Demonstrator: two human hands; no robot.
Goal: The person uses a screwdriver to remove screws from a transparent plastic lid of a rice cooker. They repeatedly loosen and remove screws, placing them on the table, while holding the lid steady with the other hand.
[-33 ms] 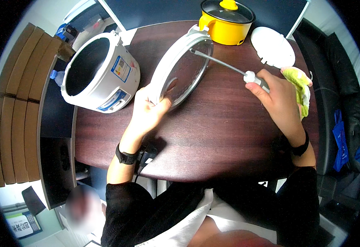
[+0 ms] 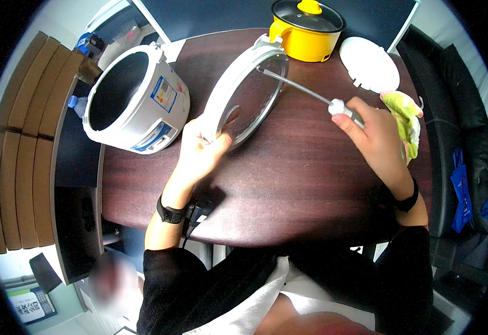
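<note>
My left hand (image 2: 200, 146) grips the lower edge of a rice cooker lid (image 2: 224, 84). The lid is tilted up on its edge, its white rim to the left and its shiny inner side facing right. Closed around the grey-and-white handle of a screwdriver (image 2: 305, 90) is my right hand (image 2: 376, 129). The screwdriver's tip is at the lid's inner side, near the top; whether it touches I cannot tell. Left of the lid stands the white rice cooker body (image 2: 168, 120), open at the top with a dark inside.
A yellow pot (image 2: 308, 43) with a glass lid stands at the table's far edge. Right of it lies a white round cover (image 2: 369, 64). A yellow-green cloth (image 2: 403, 111) lies beside my right hand. A black plug and cord (image 2: 200, 211) rest near my left wrist on the brown table (image 2: 288, 195).
My right hand and the screwdriver's handle have shifted very slightly left and toward me. The lid and my left hand look unchanged.
</note>
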